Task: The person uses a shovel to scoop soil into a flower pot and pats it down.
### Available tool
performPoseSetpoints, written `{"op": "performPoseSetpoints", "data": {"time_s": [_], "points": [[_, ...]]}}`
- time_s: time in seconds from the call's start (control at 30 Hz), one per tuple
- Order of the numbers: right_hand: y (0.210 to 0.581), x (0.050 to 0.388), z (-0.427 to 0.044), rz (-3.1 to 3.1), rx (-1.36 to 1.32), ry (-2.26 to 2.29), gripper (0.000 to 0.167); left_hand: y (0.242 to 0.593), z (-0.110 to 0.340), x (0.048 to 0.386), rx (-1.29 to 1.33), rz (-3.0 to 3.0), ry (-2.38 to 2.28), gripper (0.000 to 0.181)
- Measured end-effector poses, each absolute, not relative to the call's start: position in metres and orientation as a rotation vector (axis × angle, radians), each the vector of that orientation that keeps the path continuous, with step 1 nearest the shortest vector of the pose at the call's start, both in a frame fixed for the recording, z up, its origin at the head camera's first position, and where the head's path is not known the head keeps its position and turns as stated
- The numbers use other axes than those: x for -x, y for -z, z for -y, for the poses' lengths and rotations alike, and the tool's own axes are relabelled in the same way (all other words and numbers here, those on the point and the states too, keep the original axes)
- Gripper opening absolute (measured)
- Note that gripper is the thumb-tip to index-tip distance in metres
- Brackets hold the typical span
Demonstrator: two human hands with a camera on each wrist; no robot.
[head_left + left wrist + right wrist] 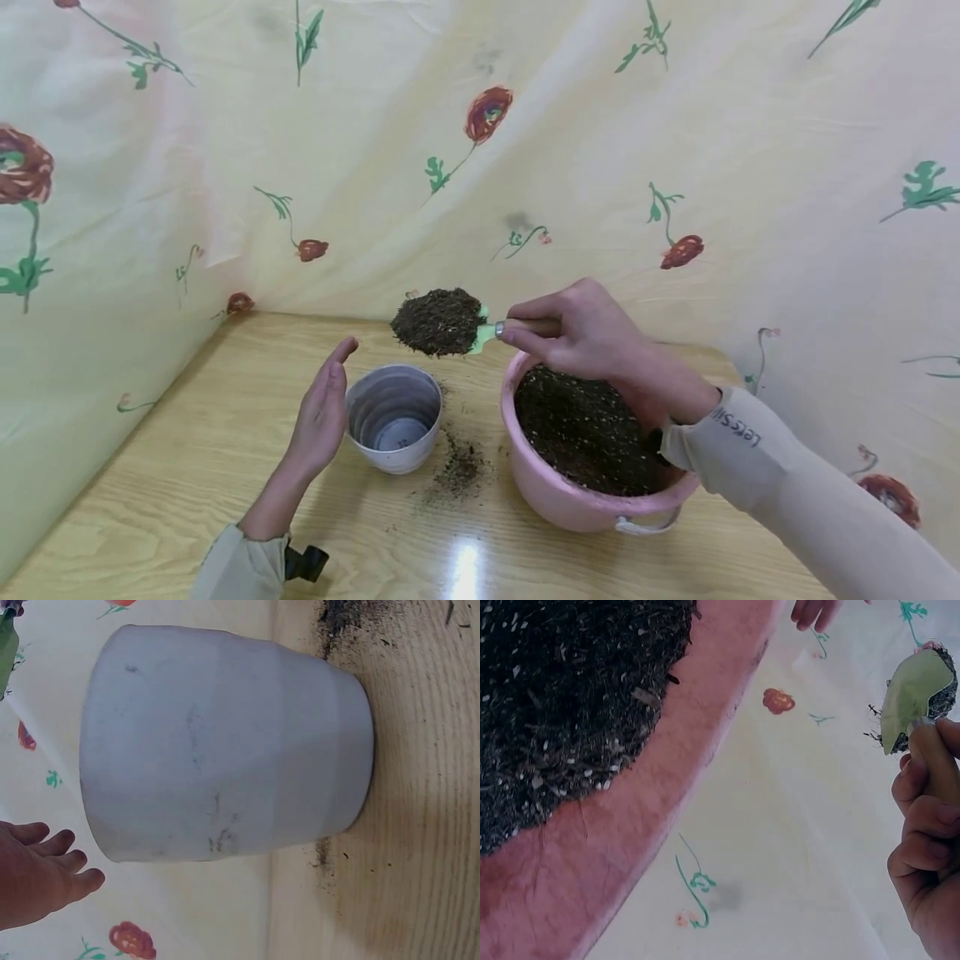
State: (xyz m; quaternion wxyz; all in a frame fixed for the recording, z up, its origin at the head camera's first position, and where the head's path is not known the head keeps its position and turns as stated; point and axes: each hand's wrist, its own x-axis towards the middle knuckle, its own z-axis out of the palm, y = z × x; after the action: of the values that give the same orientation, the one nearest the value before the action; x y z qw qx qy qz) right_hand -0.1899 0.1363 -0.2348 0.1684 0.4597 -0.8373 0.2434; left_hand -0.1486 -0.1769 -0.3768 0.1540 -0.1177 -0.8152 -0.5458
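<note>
My right hand (581, 329) grips the wooden handle of a small trowel (486, 333) with a light green blade. A heap of dark soil (438, 322) covers the blade, held above the table between pot and tub. In the right wrist view, curled fingers (922, 855) wrap the handle and the blade's green underside shows. My left hand (321, 417) is held with fingers extended at the left side of a white plant pot (397, 462). The pot stands upright, and its visible floor is bare. In the left wrist view, the fingers appear apart from the pot (225, 742).
A pink tub (547, 492) with a pale handle holds dark potting soil (592, 429) flecked with white, right of the pot. Spilled soil (461, 467) lies on the wooden table (375, 550) between them. Flower-patterned cloth (570, 125) hangs behind and at the sides.
</note>
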Motion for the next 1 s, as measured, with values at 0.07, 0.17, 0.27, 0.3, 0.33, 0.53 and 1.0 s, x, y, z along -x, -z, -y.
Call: {"op": "performPoseSetpoints", "data": {"time_s": [0.07, 0.17, 0.27, 0.3, 0.33, 0.53, 1.0], "points": [[0.237, 0.192, -0.133, 2.359, -1.334, -0.684, 0.015, 0.38, 0.178, 0.15, 0.325, 2.339, 1.565, 0.051], [0.243, 0.195, -0.13, 2.349, -1.356, -0.689, 0.015, 0.386, 0.18, 0.152, 0.296, 2.342, 1.571, 0.052], [0.249, 0.197, -0.127, 2.344, -1.371, -0.695, 0.011, 0.392, 0.181, 0.155, 0.257, 2.345, 1.585, 0.053], [0.251, 0.198, -0.127, 2.342, -1.375, -0.699, 0.01, 0.394, 0.181, 0.156, 0.244, 2.346, 1.591, 0.054], [0.252, 0.199, -0.126, 2.342, -1.381, -0.703, 0.01, 0.396, 0.182, 0.157, 0.232, 2.349, 1.595, 0.054], [0.261, 0.205, -0.119, 2.38, -1.412, -0.689, 0.014, 0.407, 0.183, 0.161, 0.177, 2.367, 1.607, 0.054], [0.276, 0.214, -0.106, 2.502, -1.429, -0.649, 0.018, 0.424, 0.184, 0.162, 0.101, 2.372, 1.625, 0.052]]}}
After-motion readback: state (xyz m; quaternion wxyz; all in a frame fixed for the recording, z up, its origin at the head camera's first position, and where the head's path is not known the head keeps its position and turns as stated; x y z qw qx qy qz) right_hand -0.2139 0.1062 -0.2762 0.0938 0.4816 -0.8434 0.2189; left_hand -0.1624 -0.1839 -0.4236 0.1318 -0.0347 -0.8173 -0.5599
